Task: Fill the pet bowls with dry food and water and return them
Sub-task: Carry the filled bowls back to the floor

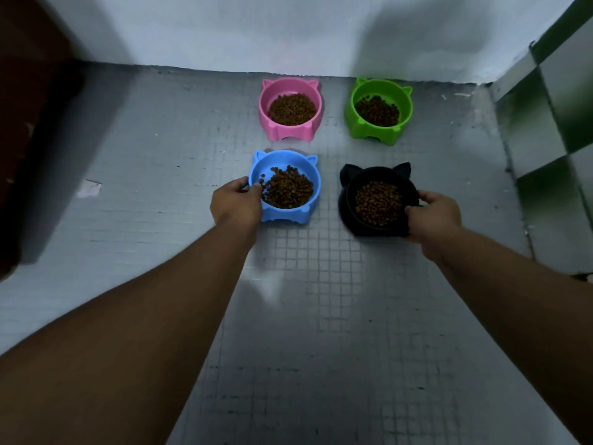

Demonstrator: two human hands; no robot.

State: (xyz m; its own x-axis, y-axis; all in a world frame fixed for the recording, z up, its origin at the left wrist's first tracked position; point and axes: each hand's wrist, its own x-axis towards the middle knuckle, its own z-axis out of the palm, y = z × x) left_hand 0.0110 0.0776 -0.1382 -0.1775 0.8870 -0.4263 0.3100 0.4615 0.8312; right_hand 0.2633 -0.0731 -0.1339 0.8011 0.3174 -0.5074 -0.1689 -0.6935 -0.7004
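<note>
Grey, small-tiled floor [321, 300] ran up to a pale wall [288, 33], with green-and-white checked tiles [552, 101] on the right and a dark brown panel [29, 123] on the left. 4 cat-eared bowls stood in 2 rows of 2, each with a heap of brown dry food [290, 191]. The pink bowl [266, 101] and the green bowl [353, 101] sat near the wall, well apart from each other. In front of them, the left hand [236, 202] grasped the blue bowl [316, 187] at its left rim, with the thumb over the edge. The right hand [433, 216] clasped the right side of the black bowl [349, 187], which looked slightly tilted. A pale scrap [90, 188] lay on the floor to the left.
</note>
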